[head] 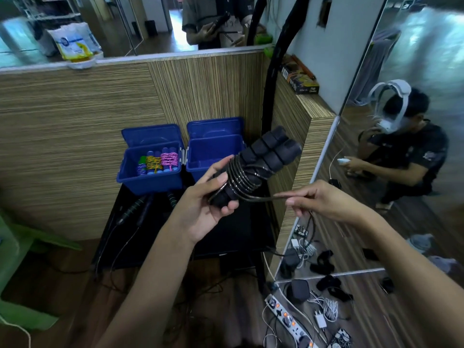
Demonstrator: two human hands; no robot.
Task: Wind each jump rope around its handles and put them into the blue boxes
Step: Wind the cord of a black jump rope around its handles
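The left hand grips two black foam handles, held side by side with dark rope coiled round them. The right hand pinches the loose rope end just right of the bundle. Beyond the left hand, two open blue boxes sit on the dark tabletop; the left one holds wound ropes. The print on a carton up on the ledge is too blurred to read.

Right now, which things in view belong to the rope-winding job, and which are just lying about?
Part of the job:
- black handles, held by left hand
- dark rope, loose end pinched by right hand
- left blue box holding wound ropes
- right blue box
- unwound ropes on the black table

Lying about:
- power strip
- white chargers
- green chair
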